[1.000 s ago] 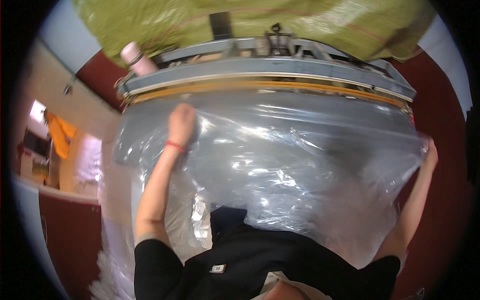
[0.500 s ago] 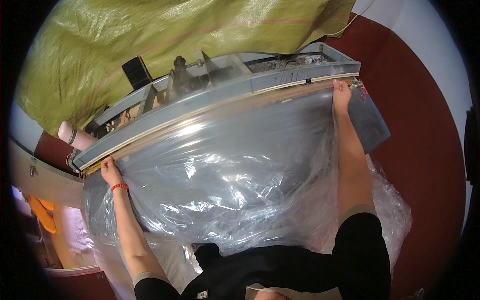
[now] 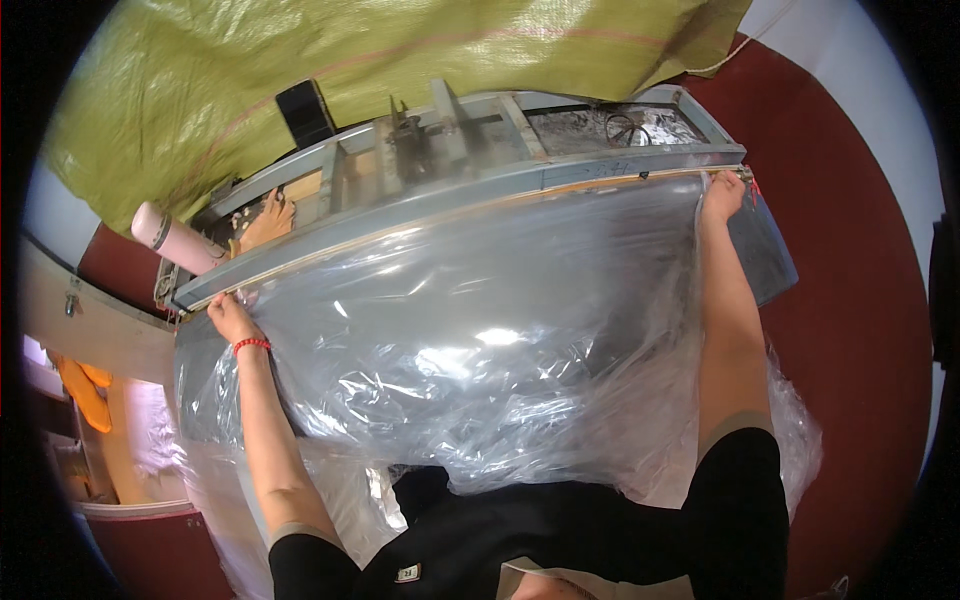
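Observation:
A wide, wrinkled sheet of clear plastic film [image 3: 470, 330] spreads over a dark grey surface in front of me. My left hand [image 3: 232, 318], with a red bead bracelet at its wrist, pinches the film's far left corner. At the far right corner my right hand [image 3: 722, 197] is closed on the film. Between them the film's far edge runs along a long grey metal beam [image 3: 450, 205] with a pale strip on its lower side. Both hands are right at the beam's lower edge, near its ends. The fingertips are partly hidden.
Behind the beam is a grey open frame [image 3: 525, 130] with a tan hand-shaped thing [image 3: 268, 222] in it. A pink cylinder [image 3: 178, 240] lies at its left end. A black phone [image 3: 305, 115] rests on a yellow-green woven sheet [image 3: 400, 45]. Dark red floor [image 3: 850, 300] lies right.
The beam has come closer to the film's far edge, and the gap between them has narrowed. Both hands keep their hold at the corners. The tan hand-shaped thing now shows inside the frame.

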`<action>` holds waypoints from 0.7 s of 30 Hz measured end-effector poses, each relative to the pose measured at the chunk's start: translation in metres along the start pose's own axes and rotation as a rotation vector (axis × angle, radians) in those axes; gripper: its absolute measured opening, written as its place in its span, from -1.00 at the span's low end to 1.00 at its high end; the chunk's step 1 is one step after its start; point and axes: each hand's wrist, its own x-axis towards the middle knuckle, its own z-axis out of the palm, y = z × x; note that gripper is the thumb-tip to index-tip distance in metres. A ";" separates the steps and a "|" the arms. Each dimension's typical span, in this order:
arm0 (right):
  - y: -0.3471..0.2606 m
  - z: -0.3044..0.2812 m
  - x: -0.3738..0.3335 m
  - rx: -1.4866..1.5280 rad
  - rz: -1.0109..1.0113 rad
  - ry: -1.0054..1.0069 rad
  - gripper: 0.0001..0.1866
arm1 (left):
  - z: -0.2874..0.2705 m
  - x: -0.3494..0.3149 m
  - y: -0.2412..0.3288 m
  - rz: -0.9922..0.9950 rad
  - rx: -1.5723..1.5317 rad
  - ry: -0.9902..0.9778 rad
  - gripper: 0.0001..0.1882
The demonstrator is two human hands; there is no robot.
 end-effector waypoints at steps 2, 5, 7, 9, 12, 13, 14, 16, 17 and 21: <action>-0.040 0.017 -0.045 -0.281 -0.361 0.171 -0.78 | -0.008 -0.012 0.015 -0.042 -0.030 -0.078 -0.93; -0.132 0.055 -0.144 -0.254 -0.779 -0.158 -0.79 | -0.033 -0.027 0.047 -0.009 0.125 -0.401 -0.92; -0.170 0.072 -0.213 -0.121 -0.910 -0.541 -0.82 | -0.032 -0.056 0.089 0.026 0.052 -0.482 -0.94; -0.180 0.083 -0.273 -0.100 -1.123 -0.737 -0.79 | -0.029 -0.087 0.137 0.166 -0.083 -0.450 -0.97; -0.189 0.082 -0.331 -0.127 -1.206 -0.826 -0.82 | -0.066 -0.085 0.169 0.226 -0.176 -0.344 -0.93; -0.176 0.082 -0.340 -0.034 -0.751 -1.141 -0.85 | -0.083 -0.080 0.168 0.267 -0.170 -0.323 -0.92; -0.162 0.083 -0.345 0.042 -0.264 -1.407 -0.87 | -0.092 -0.077 0.165 0.253 -0.062 -0.320 -0.92; -0.129 0.079 -0.331 0.039 -0.293 -1.248 -0.88 | -0.112 -0.072 0.155 0.265 0.234 -0.334 -0.89; -0.124 0.070 -0.318 0.115 -0.158 -1.275 -0.87 | -0.145 -0.057 0.132 0.353 0.548 -0.386 -0.84; -0.101 -0.016 -0.207 -0.291 -0.278 -0.879 -0.85 | -0.204 -0.079 0.075 0.408 1.161 -0.499 -0.62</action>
